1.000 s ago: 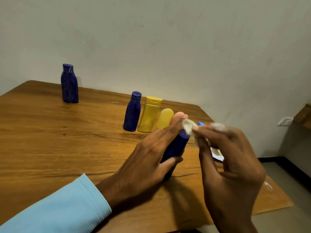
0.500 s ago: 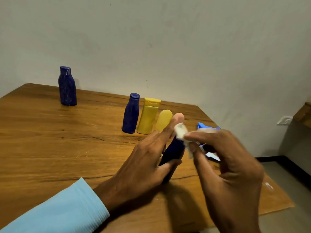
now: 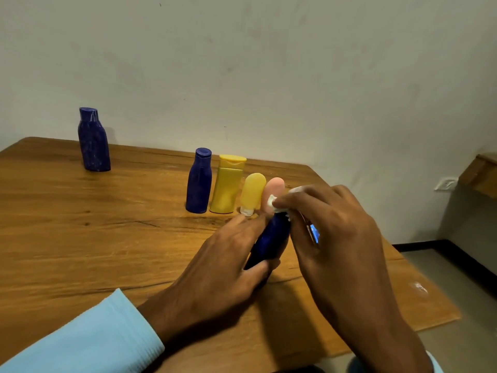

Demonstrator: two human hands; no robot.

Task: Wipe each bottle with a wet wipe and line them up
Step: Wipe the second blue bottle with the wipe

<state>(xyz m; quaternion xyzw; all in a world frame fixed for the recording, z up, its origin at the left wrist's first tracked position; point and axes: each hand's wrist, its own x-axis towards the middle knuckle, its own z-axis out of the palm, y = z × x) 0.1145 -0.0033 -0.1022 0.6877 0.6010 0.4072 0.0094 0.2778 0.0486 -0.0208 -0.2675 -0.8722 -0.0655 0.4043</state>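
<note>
Bottles stood in two places on the wooden table point(image 3: 80, 238) in the head view, the only view we had. Far back on our left, close to the wall, we saw a lone dark blue bottle point(image 3: 94, 140) upright and well apart from the rest. Nearer the middle we saw a row of three: a smaller blue bottle point(image 3: 199, 181), a yellow flip-cap bottle point(image 3: 228, 184) just beside it on its right, and a small yellow tube point(image 3: 251, 193) standing on its pale cap just to the right of that. In front of that row, our left hand point(image 3: 223, 273) held the dark blue bottle being wiped point(image 3: 271, 240), tilted with its top leaning away from us; the thumb pressed its near side, and the forefinger lay straight up along its far side, the tip rising past the bottle's top. Our right hand point(image 3: 336, 238) pinched a small white wet wipe point(image 3: 277, 204) between thumb and fingertips and pressed it against the top of that bottle, right beside the left forefinger's tip. Behind the right hand's fingers we glimpsed part of a blue and white packet point(image 3: 314, 234), mostly hidden, so we could not tell what it was. A light blue sleeve point(image 3: 80, 343) covered the left forearm.
</note>
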